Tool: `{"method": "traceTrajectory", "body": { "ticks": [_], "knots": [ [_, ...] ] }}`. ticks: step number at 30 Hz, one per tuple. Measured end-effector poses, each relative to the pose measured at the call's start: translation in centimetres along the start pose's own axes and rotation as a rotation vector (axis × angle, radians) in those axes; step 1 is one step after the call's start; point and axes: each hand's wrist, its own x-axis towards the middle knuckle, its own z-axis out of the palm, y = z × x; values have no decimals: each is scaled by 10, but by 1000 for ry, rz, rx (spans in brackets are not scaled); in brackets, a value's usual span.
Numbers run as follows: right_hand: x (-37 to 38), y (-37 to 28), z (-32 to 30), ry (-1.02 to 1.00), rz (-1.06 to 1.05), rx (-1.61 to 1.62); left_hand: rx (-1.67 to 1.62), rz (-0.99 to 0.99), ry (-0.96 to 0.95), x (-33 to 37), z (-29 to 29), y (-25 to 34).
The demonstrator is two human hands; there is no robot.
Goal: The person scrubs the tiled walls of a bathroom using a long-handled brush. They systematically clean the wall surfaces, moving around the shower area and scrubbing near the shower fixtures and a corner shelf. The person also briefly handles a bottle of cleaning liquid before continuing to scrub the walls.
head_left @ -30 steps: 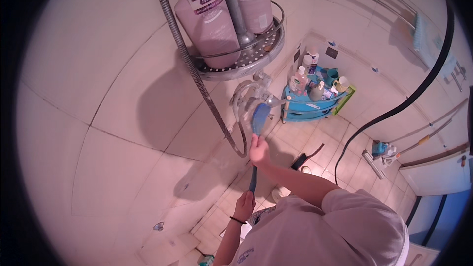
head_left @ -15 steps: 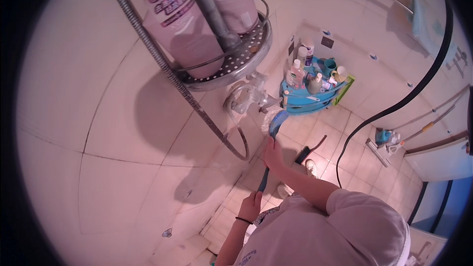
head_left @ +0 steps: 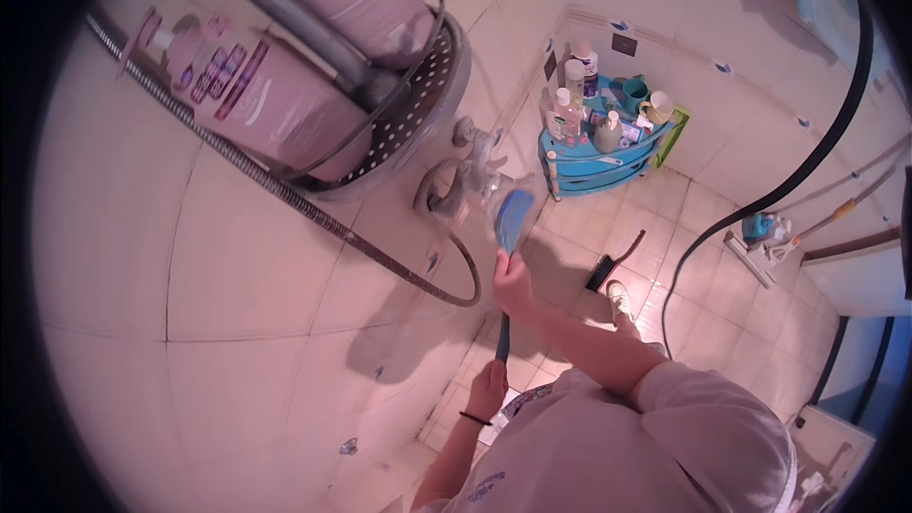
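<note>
A long-handled scrubbing brush (head_left: pixel 514 217) with a blue head and dark handle is held in both hands. My right hand (head_left: pixel 514 287) is closed round the handle just below the head. Lower down, near the handle's end, my left hand (head_left: pixel 488 389) grips it, a dark band on that wrist. The brush head is at the shower mixer tap (head_left: pixel 467 182) on the tiled wall; its pale bristles are blurred, so I cannot tell whether they touch the tap. A metal shower hose (head_left: pixel 380 261) loops below the tap.
Pink pump bottles (head_left: pixel 271 100) stand on a round metal shelf (head_left: pixel 418 114) at upper left. A blue corner rack (head_left: pixel 594 176) holds bottles and cups. On the floor lies a small black brush (head_left: pixel 601 271) by my shoe (head_left: pixel 619 298). A black cable (head_left: pixel 750 209) hangs at right.
The brush head has shifted slightly left and up along the tap, both hands moving with it. The view has turned, so the shelf and bottles appear farther left and more tilted.
</note>
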Motion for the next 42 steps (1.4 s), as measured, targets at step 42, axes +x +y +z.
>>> {"method": "traceTrajectory", "body": {
  "ticks": [42],
  "knots": [
    [43,59,-8,-354,588,607,669,-148,294,33,49,24]
  ]
}}
